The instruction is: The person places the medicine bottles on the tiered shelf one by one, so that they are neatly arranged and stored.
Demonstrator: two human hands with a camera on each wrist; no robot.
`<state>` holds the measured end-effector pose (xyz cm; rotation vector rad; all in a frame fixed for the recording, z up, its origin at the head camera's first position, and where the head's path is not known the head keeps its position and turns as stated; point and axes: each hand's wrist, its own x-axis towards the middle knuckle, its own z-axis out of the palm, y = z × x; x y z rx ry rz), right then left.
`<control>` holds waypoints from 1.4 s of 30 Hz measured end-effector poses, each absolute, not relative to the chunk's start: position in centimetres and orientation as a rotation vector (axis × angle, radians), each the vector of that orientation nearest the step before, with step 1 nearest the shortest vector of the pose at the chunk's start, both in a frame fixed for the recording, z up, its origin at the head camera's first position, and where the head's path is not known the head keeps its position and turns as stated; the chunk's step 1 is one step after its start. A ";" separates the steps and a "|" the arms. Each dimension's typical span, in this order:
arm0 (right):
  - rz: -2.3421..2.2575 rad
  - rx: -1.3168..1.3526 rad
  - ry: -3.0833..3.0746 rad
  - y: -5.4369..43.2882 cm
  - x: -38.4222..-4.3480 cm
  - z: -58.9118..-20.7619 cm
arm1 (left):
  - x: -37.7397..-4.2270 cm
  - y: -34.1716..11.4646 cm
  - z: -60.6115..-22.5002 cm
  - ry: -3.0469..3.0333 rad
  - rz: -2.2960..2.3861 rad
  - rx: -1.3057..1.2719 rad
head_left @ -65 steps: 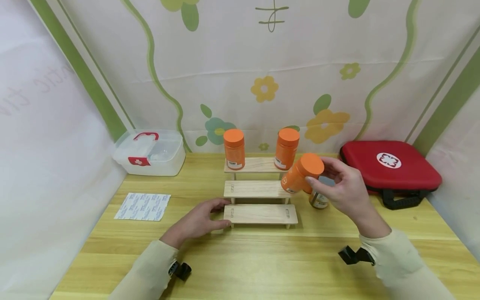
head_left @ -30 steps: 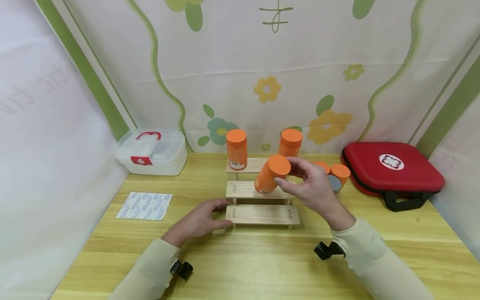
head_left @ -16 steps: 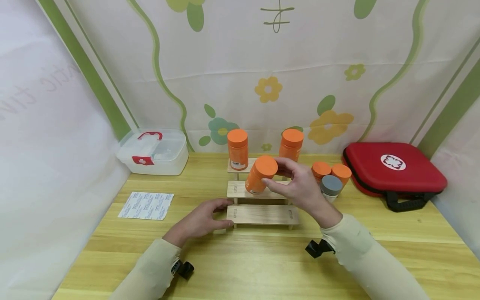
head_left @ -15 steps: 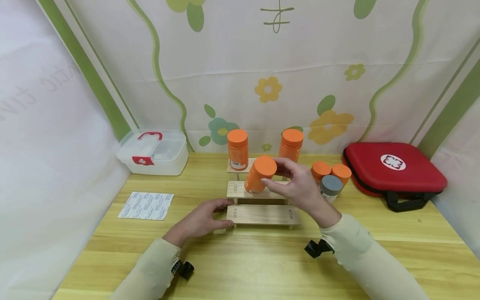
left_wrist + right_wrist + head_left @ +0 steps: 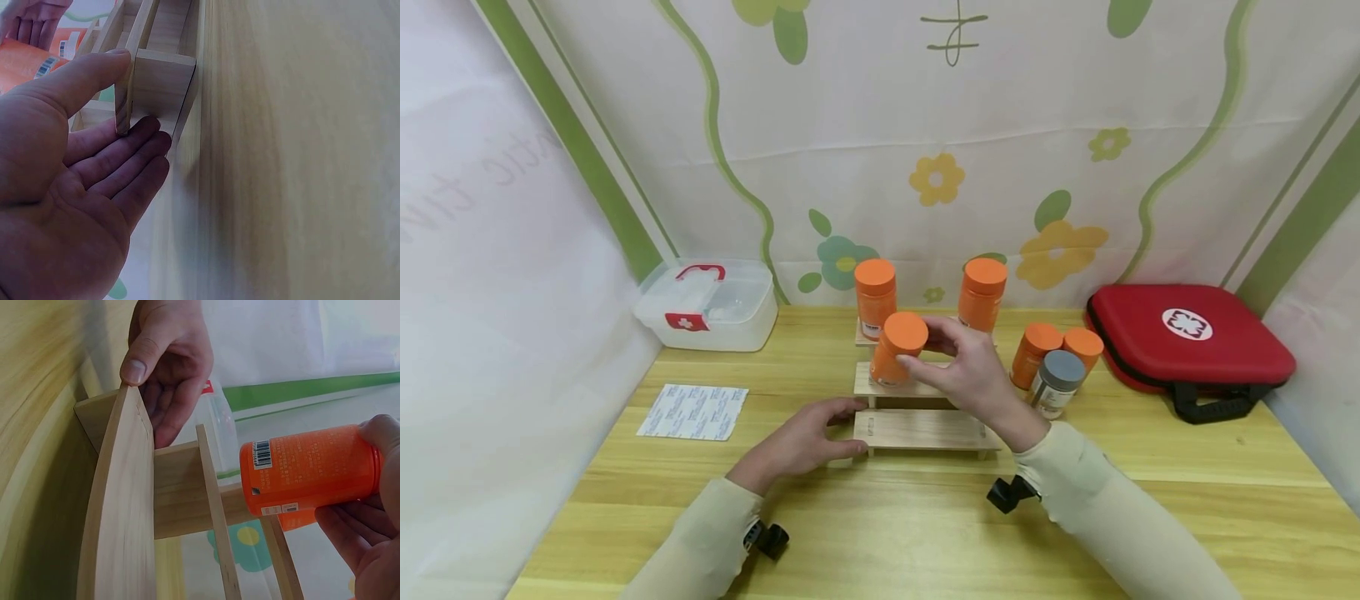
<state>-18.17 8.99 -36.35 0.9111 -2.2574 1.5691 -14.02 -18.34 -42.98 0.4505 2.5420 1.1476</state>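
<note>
My right hand [image 5: 970,375] grips an orange pill bottle [image 5: 901,337] near its cap, thumb on one side and fingers on the other. The bottle leans slightly over the left end of the middle step of a three-tier wooden stand [image 5: 925,429]; whether its base touches the wood, I cannot tell. My left hand [image 5: 801,433] holds the left end of the lowest step, thumb at the front edge and fingers behind, as the right wrist view shows. On the top step stand two more orange bottles, one at the left [image 5: 876,292] and one at the right [image 5: 982,292].
Right of the stand, two orange bottles [image 5: 1036,354] and a grey-capped bottle [image 5: 1058,383] cluster together. Beyond them lies a red first-aid case [image 5: 1187,333]. A clear plastic box [image 5: 707,308] and a white printed sachet sheet [image 5: 692,412] are at the left. A patterned cloth closes off the back.
My right hand has carried the orange bottle leftward from beside the cluster, along the middle step to its left end. The left hand stays at the stand.
</note>
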 end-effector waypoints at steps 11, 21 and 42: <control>1.668 0.882 -2.283 7.4 -18.6 -36.7 | -14.0 -18.4 -43.1 2.552 1.138 0.438; 1.529 0.797 -2.387 6.3 -18.5 -36.5 | -14.1 -18.3 -42.9 2.540 1.155 0.437; 1.414 0.799 -2.454 6.2 -18.0 -36.8 | -14.1 -18.4 -43.1 2.537 1.159 0.427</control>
